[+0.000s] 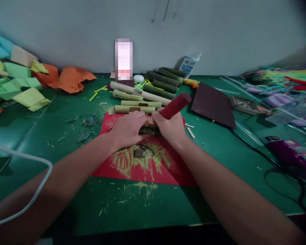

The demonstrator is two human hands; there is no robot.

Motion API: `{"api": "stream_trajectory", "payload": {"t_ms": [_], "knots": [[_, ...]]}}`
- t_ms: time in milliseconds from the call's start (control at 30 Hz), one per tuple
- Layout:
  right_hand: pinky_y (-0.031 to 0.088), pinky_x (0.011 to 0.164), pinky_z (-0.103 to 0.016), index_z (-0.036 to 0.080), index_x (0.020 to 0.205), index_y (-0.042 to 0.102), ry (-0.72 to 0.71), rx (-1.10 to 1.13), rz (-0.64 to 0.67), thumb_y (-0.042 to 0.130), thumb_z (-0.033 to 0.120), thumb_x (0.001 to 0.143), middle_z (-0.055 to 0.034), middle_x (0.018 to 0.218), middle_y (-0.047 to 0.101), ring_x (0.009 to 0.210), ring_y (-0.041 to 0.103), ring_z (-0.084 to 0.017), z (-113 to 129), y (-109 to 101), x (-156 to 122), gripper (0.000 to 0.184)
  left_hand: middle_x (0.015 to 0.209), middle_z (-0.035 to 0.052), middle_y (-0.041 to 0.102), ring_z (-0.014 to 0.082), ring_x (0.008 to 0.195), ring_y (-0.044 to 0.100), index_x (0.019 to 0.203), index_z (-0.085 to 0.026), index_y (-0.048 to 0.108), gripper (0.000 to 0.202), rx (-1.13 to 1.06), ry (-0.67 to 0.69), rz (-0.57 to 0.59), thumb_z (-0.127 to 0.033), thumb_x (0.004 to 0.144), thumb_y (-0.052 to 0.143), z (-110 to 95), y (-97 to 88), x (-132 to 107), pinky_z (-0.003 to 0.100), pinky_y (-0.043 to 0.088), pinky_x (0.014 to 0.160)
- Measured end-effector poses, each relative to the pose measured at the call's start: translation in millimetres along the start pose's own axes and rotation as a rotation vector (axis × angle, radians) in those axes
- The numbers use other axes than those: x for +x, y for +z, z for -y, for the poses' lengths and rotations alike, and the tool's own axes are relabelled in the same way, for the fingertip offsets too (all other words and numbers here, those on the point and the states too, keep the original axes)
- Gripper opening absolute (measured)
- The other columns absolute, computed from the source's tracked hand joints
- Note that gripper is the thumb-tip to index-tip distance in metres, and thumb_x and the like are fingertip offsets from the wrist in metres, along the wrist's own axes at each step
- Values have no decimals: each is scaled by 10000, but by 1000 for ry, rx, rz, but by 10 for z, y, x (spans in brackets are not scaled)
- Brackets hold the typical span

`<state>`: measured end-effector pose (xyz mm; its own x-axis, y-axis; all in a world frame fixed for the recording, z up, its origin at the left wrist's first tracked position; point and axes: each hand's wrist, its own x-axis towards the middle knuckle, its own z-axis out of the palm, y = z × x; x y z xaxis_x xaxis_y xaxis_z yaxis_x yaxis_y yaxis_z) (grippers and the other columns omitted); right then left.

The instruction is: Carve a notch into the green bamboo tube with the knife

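Note:
My left hand (pixel 129 129) is closed over a short green bamboo piece (pixel 146 130) and presses it down on a red sheet (pixel 168 170). My right hand (pixel 169 127) grips a tool with a thick red handle (pixel 175 105); the handle points up and to the right. The tool's working end meets the bamboo between my two hands and is mostly hidden. Pale green shavings (pixel 132 160) lie in a heap on the red sheet just below my hands.
Cut bamboo tubes (pixel 140 102) and darker green ones (pixel 163 83) lie behind my hands on the green table (pixel 66 143). A dark sandpaper sheet (pixel 213 103) lies right. Coloured paper (pixel 20 85) sits left, a purple glue gun (pixel 288 153) and cable right, a white cable (pixel 28 204) near left.

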<state>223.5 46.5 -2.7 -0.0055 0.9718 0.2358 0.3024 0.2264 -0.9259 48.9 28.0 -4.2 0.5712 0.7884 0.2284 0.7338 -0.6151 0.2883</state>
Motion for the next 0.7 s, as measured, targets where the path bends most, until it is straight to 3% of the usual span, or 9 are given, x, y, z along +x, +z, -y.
{"api": "stream_trajectory", "payload": {"t_ms": [333,533,700], "knots": [[329,545,-287,237,523,430,11,-6,-5,600,262,675,33,544,431,588,392,-121,42,57,-4,229,1036,67,676,250,979,631,1014,-191,642,227,-76,-18,-12,-322,857,741,34,18,20,370,490,823],[289,516,-289,246,498,381,60,0,63,546,220,655,43,507,376,547,345,-110,87,29,11,229,1035,47,674,241,992,642,1004,-211,651,244,-118,-76,4,-343,835,769,50,14,20,357,504,839],[321,530,-290,251,539,383,42,43,-59,548,261,682,45,528,404,550,378,-115,50,-6,22,219,1028,47,658,231,974,633,959,-192,640,209,-98,-61,9,-305,834,764,53,-14,21,340,482,802]]}}
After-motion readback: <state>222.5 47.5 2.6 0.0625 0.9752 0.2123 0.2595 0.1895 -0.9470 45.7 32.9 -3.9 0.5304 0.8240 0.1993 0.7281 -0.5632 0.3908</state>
